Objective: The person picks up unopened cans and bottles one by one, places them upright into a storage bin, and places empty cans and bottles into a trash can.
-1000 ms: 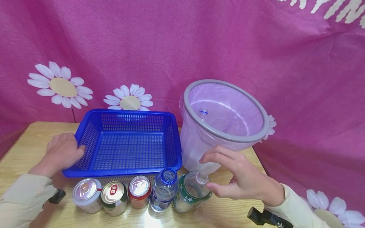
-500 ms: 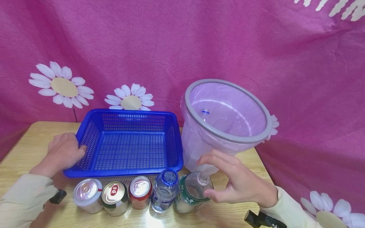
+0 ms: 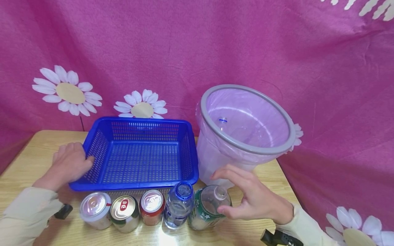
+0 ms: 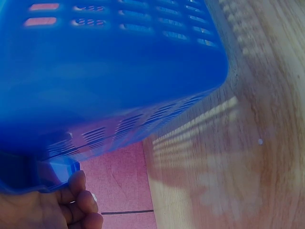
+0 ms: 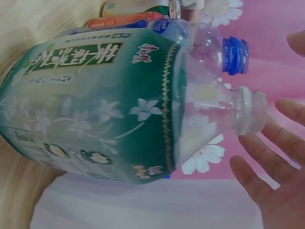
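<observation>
Two hands out: left hand point(image 3: 69, 162) grips blue basket point(image 3: 132, 186), frame left; right hand point(image 3: 253, 197), fingers parted, has edged lower beside green-labelled bottle point(image 3: 204, 211), lower centre, still ungripped.

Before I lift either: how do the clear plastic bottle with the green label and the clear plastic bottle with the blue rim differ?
The green-labelled bottle is broader; the blue-rimmed bottle is slimmer. The green-labelled bottle's mouth is colourless, the blue-rimmed bottle's blue. The blue-rimmed bottle stands beside the red metal can; the green-labelled bottle ends the row on the right. Both are transparent, uncapped and upright.
</observation>
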Demonstrator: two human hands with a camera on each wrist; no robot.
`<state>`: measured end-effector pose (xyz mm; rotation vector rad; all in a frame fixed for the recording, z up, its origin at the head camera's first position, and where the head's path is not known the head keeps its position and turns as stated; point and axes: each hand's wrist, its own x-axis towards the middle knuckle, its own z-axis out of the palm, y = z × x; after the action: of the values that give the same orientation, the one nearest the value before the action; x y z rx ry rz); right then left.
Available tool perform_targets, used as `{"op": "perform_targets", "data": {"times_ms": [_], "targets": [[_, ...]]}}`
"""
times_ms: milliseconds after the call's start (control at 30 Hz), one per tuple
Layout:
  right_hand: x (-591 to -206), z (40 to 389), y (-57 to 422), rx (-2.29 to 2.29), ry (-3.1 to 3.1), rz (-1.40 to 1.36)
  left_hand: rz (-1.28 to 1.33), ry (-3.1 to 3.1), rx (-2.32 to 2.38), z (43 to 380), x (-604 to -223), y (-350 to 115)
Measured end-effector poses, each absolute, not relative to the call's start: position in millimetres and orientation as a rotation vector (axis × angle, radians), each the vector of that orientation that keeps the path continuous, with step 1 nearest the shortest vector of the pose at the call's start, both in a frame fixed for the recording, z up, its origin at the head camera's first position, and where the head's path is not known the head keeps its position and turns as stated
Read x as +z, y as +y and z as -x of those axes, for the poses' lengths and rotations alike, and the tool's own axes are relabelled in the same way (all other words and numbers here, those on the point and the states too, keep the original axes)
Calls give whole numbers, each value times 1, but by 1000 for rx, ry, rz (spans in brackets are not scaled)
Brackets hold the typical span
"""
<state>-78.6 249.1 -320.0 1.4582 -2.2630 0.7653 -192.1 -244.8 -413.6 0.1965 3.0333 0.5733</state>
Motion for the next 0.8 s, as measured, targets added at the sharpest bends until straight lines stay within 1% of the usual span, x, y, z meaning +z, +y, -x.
{"op": "perform_targets", "data": {"times_ms": [800], "targets": [[-350, 83, 257, 845, -2461, -1265, -191, 3041, 579, 192, -414, -244]]}}
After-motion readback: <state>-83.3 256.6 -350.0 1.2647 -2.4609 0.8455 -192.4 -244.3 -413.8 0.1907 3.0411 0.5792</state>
